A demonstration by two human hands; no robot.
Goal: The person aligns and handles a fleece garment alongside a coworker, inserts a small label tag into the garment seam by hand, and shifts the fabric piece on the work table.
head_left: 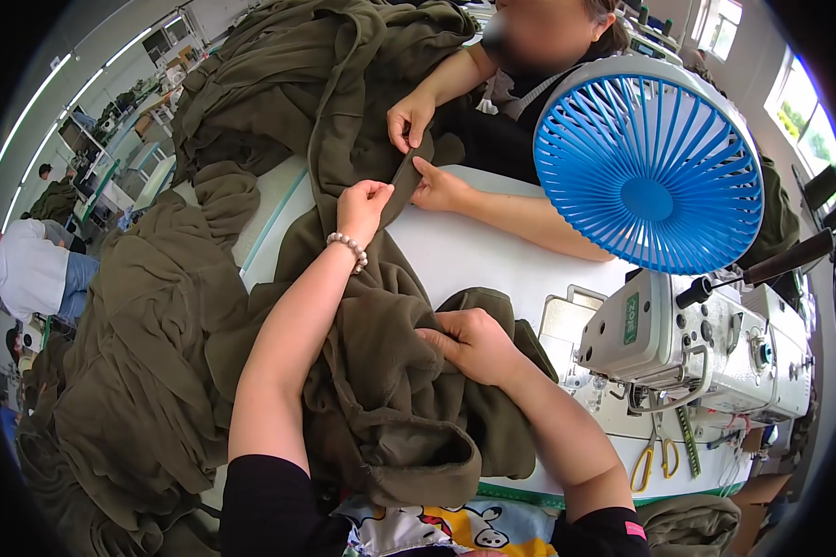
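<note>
An olive-green garment (381,343) lies bunched over the white table's front edge and the lap. My left hand (362,209), with a beaded bracelet at the wrist, pinches a raised edge of the olive cloth near the upper middle. Lower down, my right hand (474,343) grips a fold of the same garment, its fingers partly hidden by cloth. Across the table a co-worker's two hands, one above (411,121) and one below (439,186), hold the same strip of cloth just beyond my left hand, without touching it.
A blue fan (647,176) stands at the upper right, over a white sewing machine (687,343). Yellow-handled scissors (655,455) lie beside the machine. Large piles of olive cloth (149,343) fill the left and the back (251,84). Another person (37,265) is at far left.
</note>
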